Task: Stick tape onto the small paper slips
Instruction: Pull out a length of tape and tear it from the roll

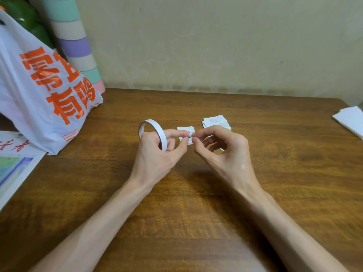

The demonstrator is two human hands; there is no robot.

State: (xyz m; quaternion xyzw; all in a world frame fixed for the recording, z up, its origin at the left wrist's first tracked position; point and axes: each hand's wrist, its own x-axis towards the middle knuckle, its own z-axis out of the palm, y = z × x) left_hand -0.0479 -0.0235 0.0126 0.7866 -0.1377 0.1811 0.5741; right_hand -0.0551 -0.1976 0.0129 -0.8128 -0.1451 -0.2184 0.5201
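Tape roll (155, 126): a thin white ring, standing on edge above the middle of the tabletop (196, 203), held in the left hand (157, 154). That hand's lower fingers curl round the near side of the ring, and some seem to pass through its hole. Its forefinger and thumb reach out to the right, towards the other hand.

The right hand (222, 152) meets them there. Its thumb and forefinger pinch the tape end (190, 134), a short white tab pulled off the tape roll, while its other fingers curl loosely underneath and hold nothing. The tips of both hands are touching or very nearly so around the tab.

One slip (184, 129) lies flat on the tabletop just beyond the fingertips, its near edge hidden behind them. Whether the tab touches it cannot be told. A small stack of slips (216, 121), with fine print on the top one, lies a little further back and to the right, near the right hand's knuckles but apart from it.

On the left stands a white plastic bag (39, 91) with large orange characters, and behind it a tall tube (74, 46) banded in green, cream, purple and pink leans at the wall. A printed sheet (13, 167) lies at the left edge, partly under the bag. Folded white paper (350, 120) lies at the far right edge, well apart from the hands.
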